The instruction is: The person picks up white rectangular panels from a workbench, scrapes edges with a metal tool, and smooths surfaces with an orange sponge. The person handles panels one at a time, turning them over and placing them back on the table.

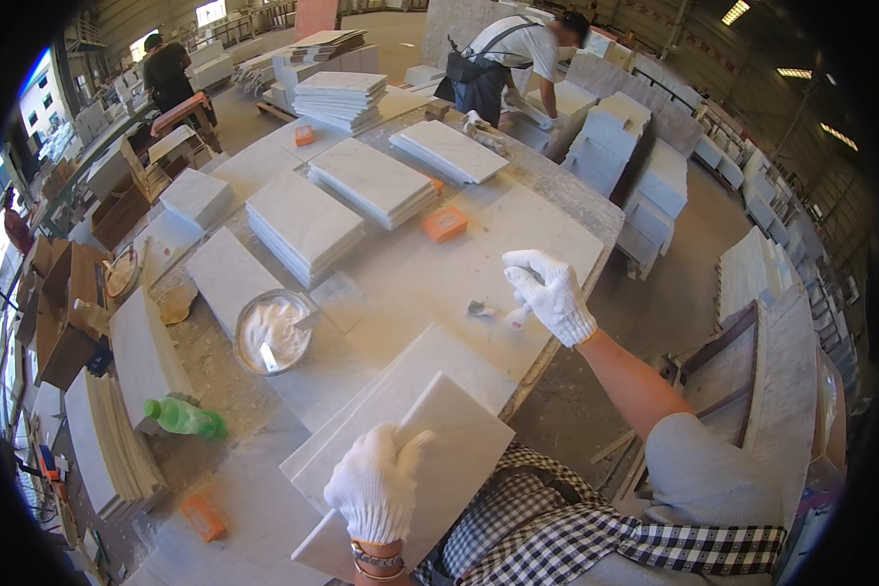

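My left hand (376, 483), in a white knit glove, grips a white marble tile (459, 425) held tilted near my body. Its thumb lies over the tile's upper face. Beneath it, other white tiles (430, 356) lie overlapping on the work table. My right hand (554, 295), gloved too, is raised over the table's right edge, away from the tile. Its fingers are curled together, and whatever they may hold is hidden. Just below the right hand is a small white object with a reddish spot (516, 319), beside a small dark scrap (480, 309).
A round pan (239, 342) of white paste stands left of centre. Stacks of tiles (303, 225) fill the table's far side, with orange blocks (445, 225) between. A green bottle (186, 417) lies at left. A co-worker (518, 59) bends over slabs beyond the table; another person (169, 78) stands far left.
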Demonstrator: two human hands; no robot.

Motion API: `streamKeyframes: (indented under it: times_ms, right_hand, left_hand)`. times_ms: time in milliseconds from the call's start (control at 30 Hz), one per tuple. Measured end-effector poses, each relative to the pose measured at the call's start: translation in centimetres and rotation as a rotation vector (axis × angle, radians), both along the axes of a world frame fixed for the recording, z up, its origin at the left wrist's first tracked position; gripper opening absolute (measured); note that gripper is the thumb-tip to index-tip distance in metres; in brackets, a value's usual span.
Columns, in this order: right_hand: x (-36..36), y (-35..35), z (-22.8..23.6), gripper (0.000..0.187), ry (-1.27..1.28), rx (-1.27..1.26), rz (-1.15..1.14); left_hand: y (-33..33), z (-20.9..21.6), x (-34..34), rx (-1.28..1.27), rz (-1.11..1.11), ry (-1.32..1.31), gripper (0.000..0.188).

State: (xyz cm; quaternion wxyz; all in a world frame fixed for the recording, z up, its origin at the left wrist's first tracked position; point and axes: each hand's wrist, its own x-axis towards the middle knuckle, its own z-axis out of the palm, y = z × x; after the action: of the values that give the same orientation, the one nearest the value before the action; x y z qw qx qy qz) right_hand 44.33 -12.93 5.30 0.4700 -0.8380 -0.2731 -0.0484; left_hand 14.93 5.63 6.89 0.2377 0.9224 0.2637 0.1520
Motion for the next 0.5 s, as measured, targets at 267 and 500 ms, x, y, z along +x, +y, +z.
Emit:
streamKeyframes:
  times_ms: [267, 500]
  right_hand:
    - [0.6, -8.8, -7.7, 0.057, 0.073, -0.475, -0.28]
    - [1.2, -4.3, -8.9, 0.05, 0.19, -0.549, -0.223]
  left_hand:
    - [-0.2, 0.4, 0.2, -0.025, 0.029, 0.032, 0.04]
    - [-0.1, 0.5, 0.1, -0.047, 0.019, 0.03, 0.041]
